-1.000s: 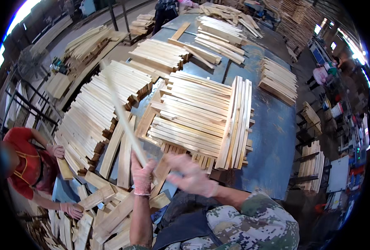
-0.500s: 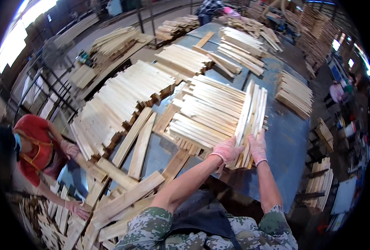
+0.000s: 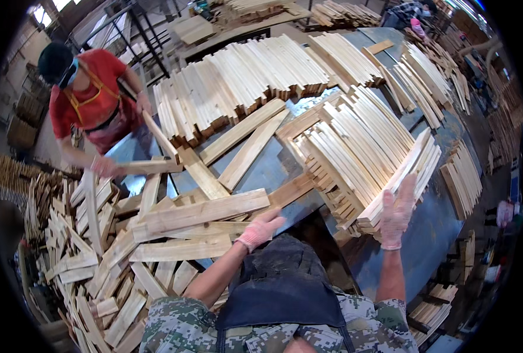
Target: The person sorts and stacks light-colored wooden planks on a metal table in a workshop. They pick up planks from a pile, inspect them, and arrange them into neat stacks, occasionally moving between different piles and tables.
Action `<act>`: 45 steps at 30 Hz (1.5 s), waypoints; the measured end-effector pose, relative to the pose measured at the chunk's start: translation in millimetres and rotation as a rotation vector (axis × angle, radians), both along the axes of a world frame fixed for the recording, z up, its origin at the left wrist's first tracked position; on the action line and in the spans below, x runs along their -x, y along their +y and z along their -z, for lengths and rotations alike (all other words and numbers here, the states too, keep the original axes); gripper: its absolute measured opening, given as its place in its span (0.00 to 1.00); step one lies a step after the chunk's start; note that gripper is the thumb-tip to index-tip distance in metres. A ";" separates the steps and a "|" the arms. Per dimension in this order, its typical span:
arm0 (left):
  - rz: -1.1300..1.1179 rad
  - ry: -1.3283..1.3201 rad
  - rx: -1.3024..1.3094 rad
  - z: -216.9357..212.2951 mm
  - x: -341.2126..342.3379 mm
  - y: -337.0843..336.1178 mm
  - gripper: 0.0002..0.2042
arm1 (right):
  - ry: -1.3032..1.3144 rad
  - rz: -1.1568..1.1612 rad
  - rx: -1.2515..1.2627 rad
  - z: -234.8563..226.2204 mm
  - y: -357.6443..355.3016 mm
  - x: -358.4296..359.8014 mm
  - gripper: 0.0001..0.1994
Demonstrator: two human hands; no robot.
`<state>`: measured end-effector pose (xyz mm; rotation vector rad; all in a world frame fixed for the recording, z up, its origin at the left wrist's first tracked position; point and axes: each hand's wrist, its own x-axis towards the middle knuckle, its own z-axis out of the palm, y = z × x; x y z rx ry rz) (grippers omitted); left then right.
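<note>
My right hand (image 3: 398, 213), in a pale pink glove, is open, its slightly blurred fingers stretched flat along the near right side of a stack of wooden strips (image 3: 364, 138). The outermost strips (image 3: 400, 176) lean at a slant along that side. My left hand (image 3: 261, 228), gloved alike, is open with its fingers loosely extended and nothing visible in them. It hovers by the right ends of loose boards, close to a long board (image 3: 205, 213) and a shorter board (image 3: 182, 248) on the heap. Whether it touches either one, I cannot tell.
Across the table on the left, a person in red (image 3: 97, 100) holds boards. Loose wood (image 3: 114, 265) is heaped at the lower left. A long row of strips (image 3: 238, 76) lines the table's far side; a small stack (image 3: 461, 179) lies right on the blue tabletop (image 3: 426, 253).
My left hand has left the strip stack and moved left to the loose boards. My right hand stays beside the stack, opened flat. My view has swung left. The co-worker now has boards raised.
</note>
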<state>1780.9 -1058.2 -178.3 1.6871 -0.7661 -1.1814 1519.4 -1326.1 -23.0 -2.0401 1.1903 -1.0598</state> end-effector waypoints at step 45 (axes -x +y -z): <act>-0.973 -0.308 -0.957 149.1 -466.1 -53.1 0.29 | 1.094 -0.838 -0.467 273.9 -67.6 -655.9 0.23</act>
